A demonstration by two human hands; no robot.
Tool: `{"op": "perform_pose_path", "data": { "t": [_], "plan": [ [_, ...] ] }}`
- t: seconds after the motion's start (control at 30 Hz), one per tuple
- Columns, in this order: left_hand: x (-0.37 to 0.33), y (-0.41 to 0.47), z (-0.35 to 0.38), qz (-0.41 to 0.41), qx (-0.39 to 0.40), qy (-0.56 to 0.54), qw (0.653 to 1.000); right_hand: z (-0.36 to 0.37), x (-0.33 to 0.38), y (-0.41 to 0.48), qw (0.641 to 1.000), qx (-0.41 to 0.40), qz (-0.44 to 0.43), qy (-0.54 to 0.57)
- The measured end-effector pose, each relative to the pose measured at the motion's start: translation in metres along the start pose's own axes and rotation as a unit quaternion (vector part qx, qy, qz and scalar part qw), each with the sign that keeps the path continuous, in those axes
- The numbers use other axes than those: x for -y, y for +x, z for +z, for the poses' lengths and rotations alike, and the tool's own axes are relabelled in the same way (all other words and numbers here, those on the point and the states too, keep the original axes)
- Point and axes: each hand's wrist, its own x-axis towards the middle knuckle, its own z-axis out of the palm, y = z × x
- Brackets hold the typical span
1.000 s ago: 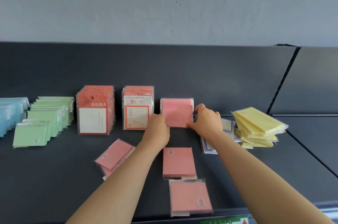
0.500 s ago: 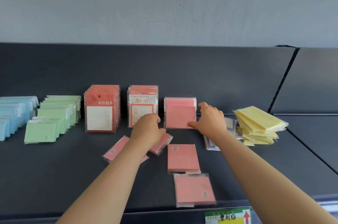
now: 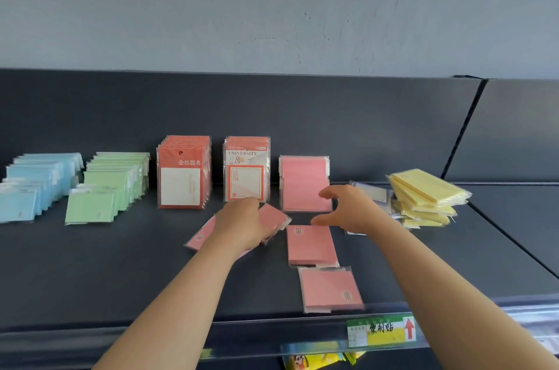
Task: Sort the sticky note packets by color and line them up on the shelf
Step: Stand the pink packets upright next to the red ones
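Flanking upright pink packets [image 3: 305, 185] stand UNIVERSITY packs [image 3: 246, 171] and a yellow pile [image 3: 423, 191].

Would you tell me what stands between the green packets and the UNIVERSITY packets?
A row of red packets with white windows, shown in the head view.

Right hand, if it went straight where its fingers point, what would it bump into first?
Probably the upright pink sticky note packet standing just ahead of the right hand; its open fingers aim at its lower right edge, though depth is hard to judge.
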Motion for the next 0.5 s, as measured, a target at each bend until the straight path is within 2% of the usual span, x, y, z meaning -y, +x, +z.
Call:
{"op": "perform_pose_path", "data": {
  "t": [0.1, 0.23, 0.33, 0.4, 0.5],
  "plan": [
    [0.003, -0.002, -0.001, 0.003, 0.007, 0.004, 1.000, -0.006, 0.005, -0.015, 0.997, 0.072, -0.006, 0.006],
    [0.007, -0.005, 0.002, 0.018, -0.016, -0.117, 0.993, -0.007, 0.010, -0.032, 0.985, 0.140, 0.013, -0.096],
    [0.010, -0.008, 0.002, 0.033, -0.037, -0.167, 0.985, -0.006, 0.012, -0.036, 0.980, 0.160, 0.029, -0.115],
    [0.012, -0.010, 0.001, 0.033, -0.039, -0.152, 0.987, -0.006, 0.014, -0.036, 0.979, 0.168, 0.032, -0.107],
    [0.013, -0.011, -0.004, 0.008, -0.013, -0.032, 0.999, -0.006, 0.018, -0.037, 0.983, 0.161, 0.036, -0.077]
  ]
}}
